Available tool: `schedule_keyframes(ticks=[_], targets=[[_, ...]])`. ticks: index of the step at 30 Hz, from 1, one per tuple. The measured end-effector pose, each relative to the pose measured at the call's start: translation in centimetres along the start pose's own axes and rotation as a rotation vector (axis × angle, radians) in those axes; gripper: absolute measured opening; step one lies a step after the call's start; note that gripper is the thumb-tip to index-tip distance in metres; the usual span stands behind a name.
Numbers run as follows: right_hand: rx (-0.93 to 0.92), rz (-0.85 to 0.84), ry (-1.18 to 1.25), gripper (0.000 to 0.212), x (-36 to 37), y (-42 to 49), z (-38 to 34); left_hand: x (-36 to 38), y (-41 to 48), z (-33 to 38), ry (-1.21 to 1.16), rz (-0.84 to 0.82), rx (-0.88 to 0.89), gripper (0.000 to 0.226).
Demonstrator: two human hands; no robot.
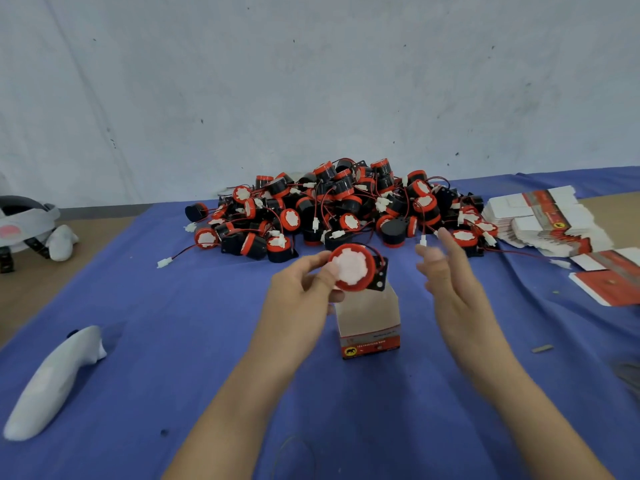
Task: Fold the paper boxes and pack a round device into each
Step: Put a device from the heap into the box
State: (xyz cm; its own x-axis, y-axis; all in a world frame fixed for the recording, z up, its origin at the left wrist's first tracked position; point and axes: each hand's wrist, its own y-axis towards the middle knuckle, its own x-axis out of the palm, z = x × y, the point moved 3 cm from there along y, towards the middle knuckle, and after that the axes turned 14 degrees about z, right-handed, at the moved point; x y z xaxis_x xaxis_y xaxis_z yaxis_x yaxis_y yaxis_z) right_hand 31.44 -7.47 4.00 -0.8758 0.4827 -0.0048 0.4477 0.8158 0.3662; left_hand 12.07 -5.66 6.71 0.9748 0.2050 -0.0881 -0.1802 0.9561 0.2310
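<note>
My left hand (300, 295) pinches a round red-and-black device (353, 267) with a white centre, held just above the open top of a folded paper box (370, 323). The box stands upright on the blue cloth, white inside with a red printed band at its base. My right hand (446, 271) hovers to the right of the device, blurred, fingers spread and holding nothing. A large heap of the same round devices (346, 209) with red wires and white plugs lies behind.
Stacks of flat unfolded boxes (547, 220) lie at the right, with more flat ones (609, 278) nearer. A white controller (55, 382) lies at the left front, a headset (27, 223) at the far left. The blue cloth (173, 306) covers the table.
</note>
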Motion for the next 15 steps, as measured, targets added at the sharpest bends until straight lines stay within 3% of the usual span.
schedule_keyframes(ticks=[5,7,9,12,15], targets=[[0.072,-0.352,-0.312,0.118,0.2,0.5,4.2,-1.0,0.4,0.0,0.188,-0.009,0.012,0.027],[0.091,-0.461,-0.364,0.12,0.9,0.2,5.4,-0.9,0.4,0.0,0.245,-0.02,0.025,0.029],[0.074,-0.519,-0.336,0.107,1.5,0.1,5.9,-0.6,0.3,0.1,0.285,-0.026,0.035,0.028],[-0.017,-0.434,-0.331,0.077,2.0,-0.1,5.6,-0.1,0.0,0.0,0.341,-0.029,0.047,0.03],[-0.195,-0.254,-0.403,0.067,2.6,-1.0,4.5,0.3,-0.3,-0.2,0.471,-0.004,0.111,0.031]])
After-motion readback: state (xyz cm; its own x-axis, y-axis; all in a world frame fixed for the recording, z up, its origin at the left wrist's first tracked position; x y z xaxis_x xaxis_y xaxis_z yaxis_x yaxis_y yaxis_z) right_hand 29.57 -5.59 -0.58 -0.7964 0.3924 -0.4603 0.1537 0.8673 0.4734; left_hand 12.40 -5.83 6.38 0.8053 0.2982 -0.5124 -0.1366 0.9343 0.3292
